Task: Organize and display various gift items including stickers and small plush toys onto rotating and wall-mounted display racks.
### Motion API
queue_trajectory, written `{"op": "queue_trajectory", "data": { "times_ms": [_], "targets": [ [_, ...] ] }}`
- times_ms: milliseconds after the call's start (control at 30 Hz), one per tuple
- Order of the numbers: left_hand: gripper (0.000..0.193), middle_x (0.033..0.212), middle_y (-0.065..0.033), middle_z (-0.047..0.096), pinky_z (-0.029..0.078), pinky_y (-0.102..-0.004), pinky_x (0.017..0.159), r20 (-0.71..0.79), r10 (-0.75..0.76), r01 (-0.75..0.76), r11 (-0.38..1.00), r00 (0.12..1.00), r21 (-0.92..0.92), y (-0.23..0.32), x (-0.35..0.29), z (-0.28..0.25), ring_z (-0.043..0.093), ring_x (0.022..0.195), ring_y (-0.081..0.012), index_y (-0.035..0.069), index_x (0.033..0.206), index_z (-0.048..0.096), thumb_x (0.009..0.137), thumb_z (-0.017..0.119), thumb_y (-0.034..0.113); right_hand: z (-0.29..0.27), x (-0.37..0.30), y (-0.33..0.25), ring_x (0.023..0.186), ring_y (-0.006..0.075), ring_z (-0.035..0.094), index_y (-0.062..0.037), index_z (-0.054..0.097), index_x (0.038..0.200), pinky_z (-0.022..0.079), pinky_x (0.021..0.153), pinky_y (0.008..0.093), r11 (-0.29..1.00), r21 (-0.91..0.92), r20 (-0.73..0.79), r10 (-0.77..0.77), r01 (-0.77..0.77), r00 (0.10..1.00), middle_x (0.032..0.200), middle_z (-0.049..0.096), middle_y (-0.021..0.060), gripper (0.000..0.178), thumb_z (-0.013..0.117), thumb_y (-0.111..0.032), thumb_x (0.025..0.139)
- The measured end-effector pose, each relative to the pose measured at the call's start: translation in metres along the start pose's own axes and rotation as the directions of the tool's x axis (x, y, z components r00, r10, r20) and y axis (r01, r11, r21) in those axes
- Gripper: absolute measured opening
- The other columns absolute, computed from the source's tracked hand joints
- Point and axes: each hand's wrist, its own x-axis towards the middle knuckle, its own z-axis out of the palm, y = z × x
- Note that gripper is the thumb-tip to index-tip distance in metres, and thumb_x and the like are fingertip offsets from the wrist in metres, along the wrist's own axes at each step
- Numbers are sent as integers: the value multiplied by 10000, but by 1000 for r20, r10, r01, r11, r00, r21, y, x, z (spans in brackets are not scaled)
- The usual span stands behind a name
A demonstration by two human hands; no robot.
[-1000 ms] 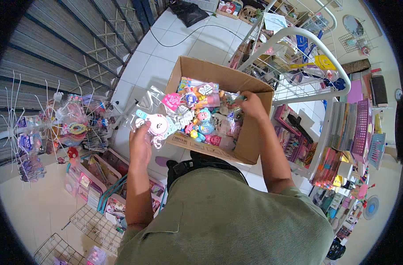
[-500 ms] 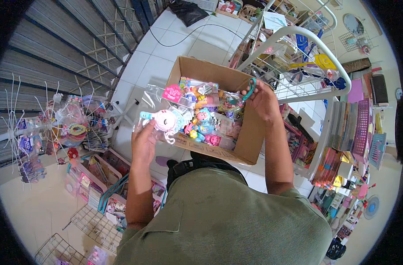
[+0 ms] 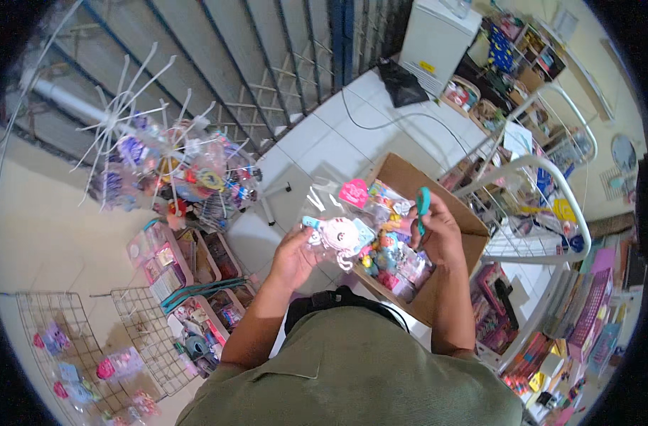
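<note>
My left hand (image 3: 293,259) pinches the edge of a clear plastic packet (image 3: 331,224). The packet has a pink header tag and holds a pale pink character-face item with a light blue strap piece. It hangs above the near left side of an open cardboard box (image 3: 455,216). My right hand (image 3: 441,231) is closed around teal-handled scissors (image 3: 423,204), over the box's right part; their blades do not show clearly. Inside the box lie several small colourful packaged toys (image 3: 398,263), partly covered by the packet and my right hand.
On the left, a white spiked display rack (image 3: 160,138) carries bagged trinkets. Below it are pink bins (image 3: 160,255) and wire grid panels (image 3: 136,326). A white wire cart (image 3: 530,206) stands right of the box. A cable (image 3: 381,128) crosses the tiled floor to a black bag (image 3: 402,82).
The view has turned left, so the box, both hands and the packet appear further right and lower. My left hand still holds the packet and my right hand the scissors.
</note>
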Motion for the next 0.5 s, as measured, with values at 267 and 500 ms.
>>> {"op": "queue_trajectory", "data": {
  "times_ms": [267, 500],
  "targets": [
    [304, 1271, -171, 656, 551, -533, 982, -23, 246, -245, 968, 969, 59, 33, -72, -17, 647, 1175, -315, -8, 1290, 587, 1022, 520, 119, 97, 25, 48, 738, 170, 667, -41, 518, 1412, 565, 568, 318, 959, -270, 160, 138, -91, 977, 1007, 636, 63, 424, 563, -71, 992],
    [268, 1211, -132, 680, 571, -434, 920, -152, 450, -435, 892, 880, 123, 63, -152, -59, 673, 1096, -252, -10, 1258, 609, 1022, 556, 105, 189, 50, 68, 765, 164, 665, -47, 563, 1311, 544, 572, 300, 946, -316, 175, 126, -65, 976, 1085, 679, 98, 305, 558, -188, 1040]
  ]
}}
